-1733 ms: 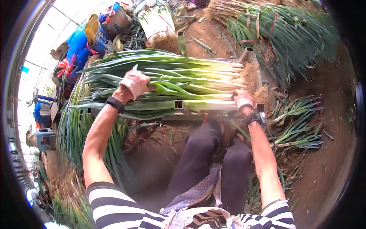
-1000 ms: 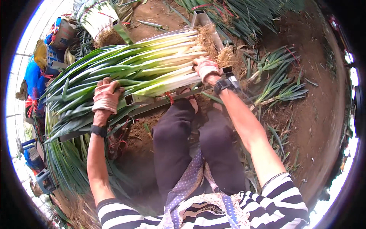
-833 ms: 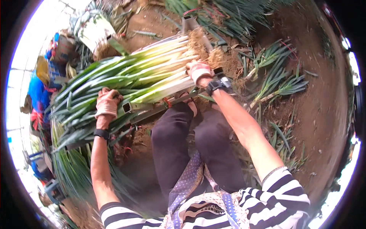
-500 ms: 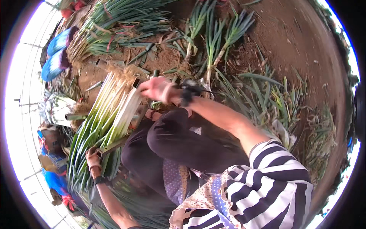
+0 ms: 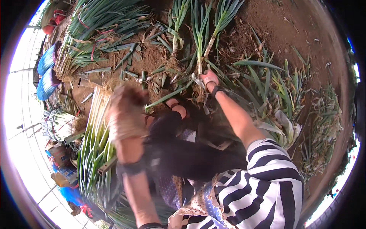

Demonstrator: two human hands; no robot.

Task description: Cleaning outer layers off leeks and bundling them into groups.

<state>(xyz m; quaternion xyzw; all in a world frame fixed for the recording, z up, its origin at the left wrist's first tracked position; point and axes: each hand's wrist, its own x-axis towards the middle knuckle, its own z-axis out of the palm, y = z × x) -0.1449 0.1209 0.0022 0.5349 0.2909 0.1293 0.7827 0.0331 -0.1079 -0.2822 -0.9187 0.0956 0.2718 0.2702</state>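
Observation:
My right hand [image 5: 209, 78] is closed around the lower white stem of a long green onion [image 5: 200, 36], just above its roots, on the soil ahead of me. My left hand [image 5: 127, 112], smeared by motion, is raised in front of my knees, so its fingers cannot be read. Beside and partly behind it lies a row of trimmed green onions [image 5: 93, 137], white root ends away from me and green leaves toward me, on a rack with metal bars [image 5: 108, 165]. Two more loose green onions [image 5: 223, 23] lie beside the one in my right hand.
A large heap of green onions [image 5: 103, 30] lies at the far left near blue padded items [image 5: 47, 68]. A tied bundle [image 5: 63, 124] sits left of the rack. Peeled leaves and scraps [image 5: 282, 91] litter the soil to the right. My bent knees are close in front.
My right hand has moved right from the row's root ends to the loose green onion and closed on it. My left hand has left the row's leaves, moving up and right.

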